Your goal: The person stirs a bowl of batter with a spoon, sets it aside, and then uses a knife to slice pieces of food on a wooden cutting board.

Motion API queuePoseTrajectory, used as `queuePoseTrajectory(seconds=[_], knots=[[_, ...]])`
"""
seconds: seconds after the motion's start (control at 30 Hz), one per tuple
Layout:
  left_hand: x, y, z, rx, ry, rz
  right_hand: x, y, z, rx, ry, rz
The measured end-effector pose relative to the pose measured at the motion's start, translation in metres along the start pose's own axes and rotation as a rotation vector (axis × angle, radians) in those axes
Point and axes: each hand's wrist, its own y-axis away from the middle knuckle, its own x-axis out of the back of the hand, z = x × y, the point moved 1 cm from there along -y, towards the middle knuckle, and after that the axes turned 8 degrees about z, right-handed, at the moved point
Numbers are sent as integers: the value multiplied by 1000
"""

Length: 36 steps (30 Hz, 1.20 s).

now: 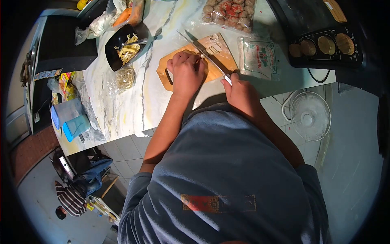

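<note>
A wooden cutting board lies on the marble-patterned counter. My left hand is closed over its middle, fingers curled down on a small yellowish piece of food that is mostly hidden beneath them. My right hand is closed round the white handle of a knife. The blade slants up and left across the board, close beside my left fingertips. Thin pale slices rest on the board's upper right part, beyond the blade.
Left of the board are a black bowl of cut strips and a clear bag of sprouts. Behind are a bag of brown balls and a printed plastic bag. A black stove stands right. Another person is at lower left.
</note>
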Motion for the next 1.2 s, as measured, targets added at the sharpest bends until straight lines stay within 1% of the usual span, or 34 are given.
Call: queuePoseTrajectory(seconds=[0.07,0.13,0.33,0.53,0.87,0.93,1.2], knots=[[0,0,0,-22,25,40,0,0,0,9,1,3],[3,0,1,19,-23,-39,0,0,0,2,9,-14],[2,0,1,-3,-17,-8,-1,0,-3,11,39,24],[2,0,1,-21,-18,-3,-5,1,-3,-10,41,13],[0,-1,-1,-16,-26,-15,-4,-3,-4,-49,52,-32],[0,-1,0,-23,-29,-10,-3,-4,-7,-83,78,-57],[1,0,3,-21,-23,6,-8,-7,-1,-84,70,-90]])
